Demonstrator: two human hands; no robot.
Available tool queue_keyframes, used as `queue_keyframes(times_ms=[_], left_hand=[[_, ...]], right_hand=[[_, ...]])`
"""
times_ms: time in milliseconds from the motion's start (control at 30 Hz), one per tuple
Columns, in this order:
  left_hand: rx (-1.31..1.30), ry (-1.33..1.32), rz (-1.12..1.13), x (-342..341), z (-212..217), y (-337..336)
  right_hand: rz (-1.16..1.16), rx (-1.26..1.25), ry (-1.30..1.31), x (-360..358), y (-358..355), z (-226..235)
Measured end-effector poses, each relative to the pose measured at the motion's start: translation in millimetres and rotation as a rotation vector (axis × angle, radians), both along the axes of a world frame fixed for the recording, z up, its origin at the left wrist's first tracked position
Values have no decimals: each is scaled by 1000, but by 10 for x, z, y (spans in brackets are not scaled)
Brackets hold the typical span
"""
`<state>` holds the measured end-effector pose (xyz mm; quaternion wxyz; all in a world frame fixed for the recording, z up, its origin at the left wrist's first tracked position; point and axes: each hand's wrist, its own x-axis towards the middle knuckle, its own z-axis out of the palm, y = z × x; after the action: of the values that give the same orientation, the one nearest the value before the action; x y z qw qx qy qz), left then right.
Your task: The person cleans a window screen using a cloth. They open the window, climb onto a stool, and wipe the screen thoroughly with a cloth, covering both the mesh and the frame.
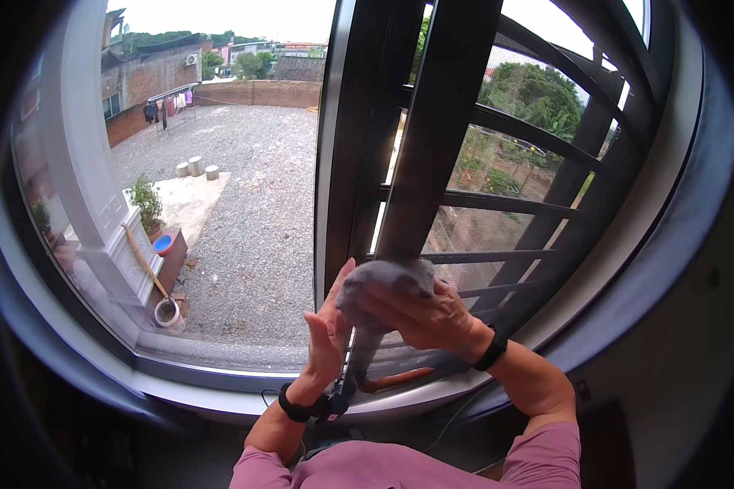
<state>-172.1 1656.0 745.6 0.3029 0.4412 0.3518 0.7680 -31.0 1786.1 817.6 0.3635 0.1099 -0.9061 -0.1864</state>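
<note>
A crumpled grey cloth (391,277) is pressed against the dark upright window frame (432,138) in the middle. My right hand (424,318) lies over the cloth with its fingers bent around it, holding it to the frame. Just left of the cloth, my left hand (328,330) is upright with fingers stretched and thumb apart. Its fingertips are beside the frame's edge, and nothing shows in it. Whether its fingers touch the cloth, I cannot tell. Both wrists wear black bands.
To the right, dark horizontal bars (522,204) stand behind a mesh screen. A pale window sill (220,391) curves below the glass, with a thin cable near my wrists. Outside are a gravel yard (253,204), a potted plant (145,204) and a clothes rack (171,106).
</note>
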Motion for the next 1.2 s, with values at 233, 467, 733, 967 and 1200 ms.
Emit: queue_keyframes(times_ms=[233,467,733,967,1200], left_hand=[[-80,33,-80,-152,-74,-7],[2,101,34,-14,-201,-8],[10,-175,-93,0,-480,60],[23,-113,53,162,-239,112],[38,-33,152,255,-315,212]], right_hand=[[-86,121,-123,84,117,-1096],[122,-782,821,456,1047,125],[-80,-257,387,-163,-23,-191],[-415,-311,600,298,785,-405],[-201,-1112,1052,1632,2593,-419]])
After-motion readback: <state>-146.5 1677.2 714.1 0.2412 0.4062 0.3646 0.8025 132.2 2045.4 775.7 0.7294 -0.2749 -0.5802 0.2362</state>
